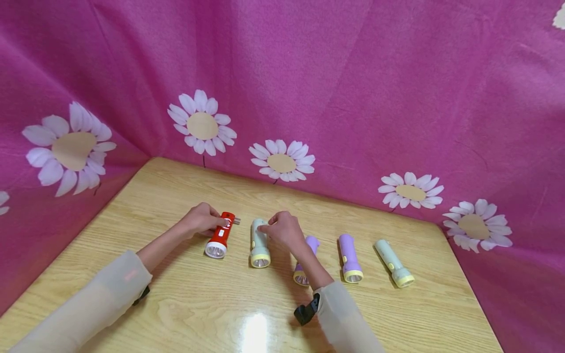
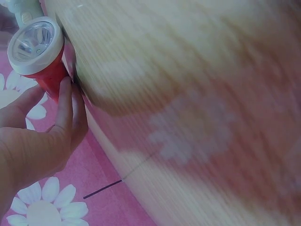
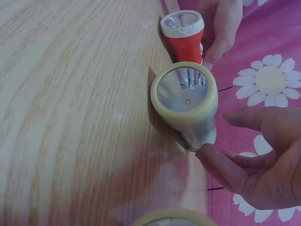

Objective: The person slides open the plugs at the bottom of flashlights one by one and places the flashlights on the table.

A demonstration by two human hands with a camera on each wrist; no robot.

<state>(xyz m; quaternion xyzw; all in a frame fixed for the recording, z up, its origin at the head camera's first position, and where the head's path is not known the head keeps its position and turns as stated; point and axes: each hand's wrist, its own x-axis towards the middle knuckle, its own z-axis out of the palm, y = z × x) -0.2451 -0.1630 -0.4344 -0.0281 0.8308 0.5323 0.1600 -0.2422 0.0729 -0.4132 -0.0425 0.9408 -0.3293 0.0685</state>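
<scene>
My left hand (image 1: 204, 219) grips a red flashlight (image 1: 223, 233) with a white head, thumb on top and fingers along its side. Metal plug prongs (image 1: 237, 221) stick out near its tail. To its right lies a pale green flashlight (image 1: 256, 240) with a cream rim, lens toward me. My right hand (image 1: 284, 230) is at this green one's tail. In the right wrist view its fingertips (image 3: 203, 153) meet the side of the body, while the thumb (image 3: 237, 118) is held apart above it. A purple flashlight (image 1: 313, 243) is partly hidden under my right forearm.
Farther right on the wooden table (image 1: 198, 304) lie another purple flashlight (image 1: 347, 251) and a second pale green flashlight (image 1: 390, 259). A magenta cloth (image 1: 335, 98) with white daisies stands behind and beside the table. Dark devices (image 1: 307, 310) are strapped at the wrists.
</scene>
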